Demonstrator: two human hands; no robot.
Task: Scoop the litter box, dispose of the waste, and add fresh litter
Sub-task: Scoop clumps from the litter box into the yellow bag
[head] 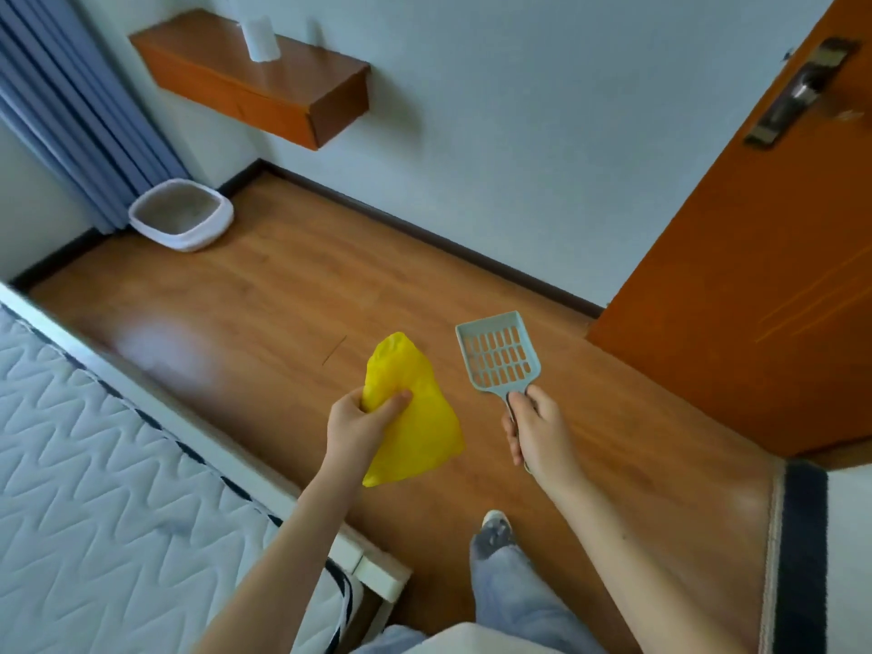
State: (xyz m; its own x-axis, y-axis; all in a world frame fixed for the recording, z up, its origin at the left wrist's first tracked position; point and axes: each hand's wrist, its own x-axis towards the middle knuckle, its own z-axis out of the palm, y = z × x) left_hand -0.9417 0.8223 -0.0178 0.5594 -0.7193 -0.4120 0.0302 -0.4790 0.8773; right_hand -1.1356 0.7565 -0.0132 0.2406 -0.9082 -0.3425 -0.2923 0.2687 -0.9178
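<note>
From the head view, the person stands on a wood floor (292, 295) with both arms stretched forward. The left hand (356, 424) sits just below centre, at about 7 o'clock from the middle of the frame; its fingers (394, 402) and thumb are curled round a crumpled yellow bag (420, 417), which hangs partly below the hand and sticks up above it. The right hand (535, 429), at about 5 o'clock from centre, has its fingers wrapped tight round the handle of a pale grey slotted scoop (498, 356), whose blade points up and away from the person. Bag and scoop are near each other but apart.

The litter box (181, 214), white-rimmed with grey litter inside, rests on the floor far off at 10 o'clock, in the corner just beside the foot of a blue curtain (71, 110). It is well apart from both hands.

Above the box, at 11 o'clock, a wooden shelf (255, 82) is fixed to the wall and carries a white roll (259, 37). An orange door (755, 257) with a metal handle stands open at 3 o'clock. A quilted mattress (94, 464) fills the 8 o'clock side. One foot in a grey slipper (493, 535) shows at 6 o'clock, below the hands.
</note>
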